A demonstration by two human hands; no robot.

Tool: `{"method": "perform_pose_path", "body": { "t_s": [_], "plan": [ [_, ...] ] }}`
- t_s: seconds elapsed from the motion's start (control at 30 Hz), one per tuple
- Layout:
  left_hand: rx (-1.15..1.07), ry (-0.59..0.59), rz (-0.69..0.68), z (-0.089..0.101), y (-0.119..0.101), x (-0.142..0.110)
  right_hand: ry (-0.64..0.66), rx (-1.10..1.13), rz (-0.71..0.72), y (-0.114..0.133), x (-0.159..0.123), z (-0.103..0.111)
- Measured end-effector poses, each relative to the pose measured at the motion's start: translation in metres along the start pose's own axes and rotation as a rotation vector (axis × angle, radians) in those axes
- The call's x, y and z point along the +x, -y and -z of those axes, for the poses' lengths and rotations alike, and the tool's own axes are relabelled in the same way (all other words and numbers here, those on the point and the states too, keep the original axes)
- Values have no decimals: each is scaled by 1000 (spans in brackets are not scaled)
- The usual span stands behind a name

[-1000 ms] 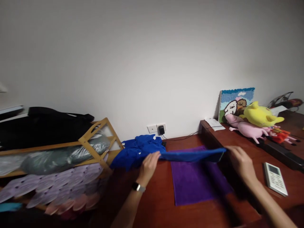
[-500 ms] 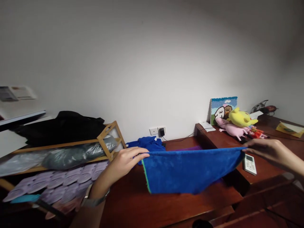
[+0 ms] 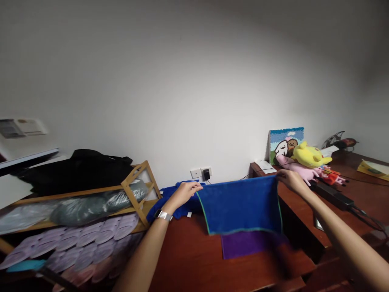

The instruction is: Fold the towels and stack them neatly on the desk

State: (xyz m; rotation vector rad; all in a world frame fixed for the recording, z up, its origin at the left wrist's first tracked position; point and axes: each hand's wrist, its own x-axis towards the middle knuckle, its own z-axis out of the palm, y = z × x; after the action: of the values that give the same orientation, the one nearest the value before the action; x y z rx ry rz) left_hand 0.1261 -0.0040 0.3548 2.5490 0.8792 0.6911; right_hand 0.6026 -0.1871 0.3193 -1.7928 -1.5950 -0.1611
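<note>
A blue towel (image 3: 241,205) with green edging hangs spread between my two hands. My left hand (image 3: 190,190) pinches its upper left corner; a watch with a silver band sits on that wrist. The upper right corner is pinched by my right hand (image 3: 287,178). Behind and below the towel, a purple cloth (image 3: 243,245) lies flat on the reddish-brown wooden table (image 3: 188,251), partly covered from view. More blue cloth (image 3: 179,202) with small white tags lies bunched near the wall, beyond my left hand.
On the left, a wooden rack (image 3: 133,190) carries a black bag (image 3: 79,172), plastic-wrapped bundles and rows of lilac slippers (image 3: 91,235). Plush toys (image 3: 310,156), a dog picture (image 3: 285,144) and a black power adapter (image 3: 332,196) occupy the raised right-hand desk. A wall socket holds a black plug (image 3: 206,174).
Both hands have moved forward, away from me, and come closer together with the blue towel. It hangs more upright, and the purple cloth beneath shows more. The remote is now mostly hidden.
</note>
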Motion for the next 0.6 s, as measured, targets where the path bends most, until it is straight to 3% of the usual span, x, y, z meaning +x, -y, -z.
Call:
{"method": "perform_pose_path", "body": {
  "t_s": [0.13, 0.23, 0.37, 0.5, 0.6],
  "plan": [
    [86, -119, -137, -17, 4, 1, -145, -113, -42, -6, -1, -9],
    [184, -154, -229, -56, 14, -22, -167, -156, -95, -14, -38, -37],
    [333, -135, -275, -153, 35, -78, -104, -115, -210, -38, -128, -112],
    [433, -75, -192, -257, 55, -141, 12, -31, -390, -79, -215, -189],
    [460, -105, -118, -296, 63, -171, 28, 44, -423, -106, -251, -216]
  ]
}}
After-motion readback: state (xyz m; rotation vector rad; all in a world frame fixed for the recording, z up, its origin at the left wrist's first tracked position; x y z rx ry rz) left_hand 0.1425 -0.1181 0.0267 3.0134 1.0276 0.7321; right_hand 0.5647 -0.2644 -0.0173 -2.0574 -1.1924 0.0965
